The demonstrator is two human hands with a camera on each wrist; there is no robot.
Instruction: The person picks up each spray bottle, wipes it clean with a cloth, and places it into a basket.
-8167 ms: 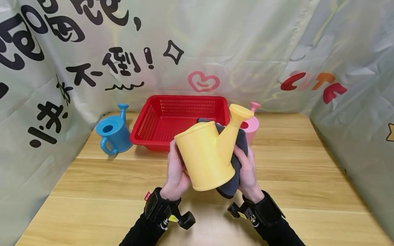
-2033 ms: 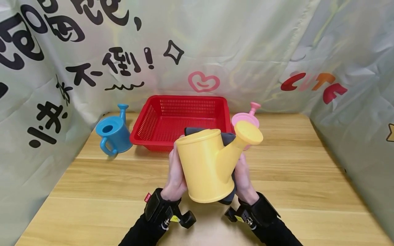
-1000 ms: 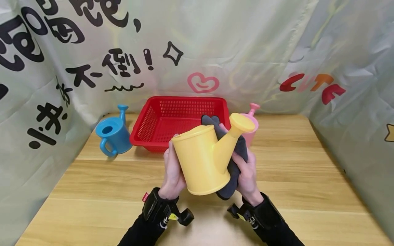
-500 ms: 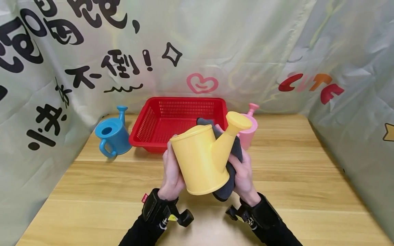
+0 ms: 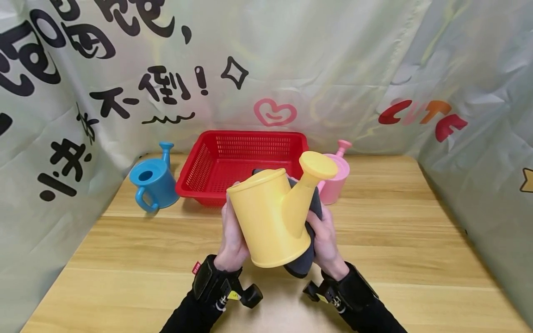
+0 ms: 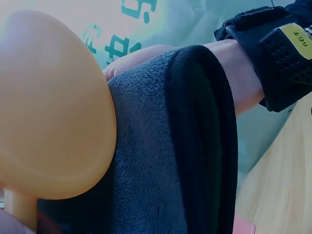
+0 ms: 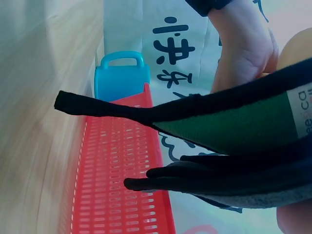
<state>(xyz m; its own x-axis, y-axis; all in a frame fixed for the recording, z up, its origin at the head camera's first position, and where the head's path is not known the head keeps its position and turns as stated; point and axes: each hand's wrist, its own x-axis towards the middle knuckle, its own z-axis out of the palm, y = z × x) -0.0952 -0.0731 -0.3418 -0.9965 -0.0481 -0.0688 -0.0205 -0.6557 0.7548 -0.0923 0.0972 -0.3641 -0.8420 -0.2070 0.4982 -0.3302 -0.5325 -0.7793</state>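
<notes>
Yellow watering can point(image 5: 268, 222), mid-frame: smooth plastic, soft sheen. Grey cloth point(image 6: 146, 141): fuzzy, matt. Red basket point(image 5: 258, 144), upper centre: plastic. Tabletop point(image 5: 416, 240): wood-grain.

Watering cans: 3 total, 1 yellow can point(image 5: 268, 224), 1 blue can point(image 5: 162, 185), 1 pink can point(image 5: 335, 182). Red basket point(image 5: 208, 198): 1. Grey cloth point(image 5: 301, 265): 1, as far as the folds show. Hands: 2, left hand point(image 5: 232, 236) plus right hand point(image 5: 326, 243). Wristbands point(image 5: 206, 277) point(image 5: 359, 291): 2. Table point(image 5: 416, 259): 1. Pink heart point(image 5: 273, 111) on backdrop point(image 5: 354, 55): 1.

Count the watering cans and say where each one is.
3: blue can left of the red basket, pink can at its right, yellow can between left hand and right hand.
</notes>
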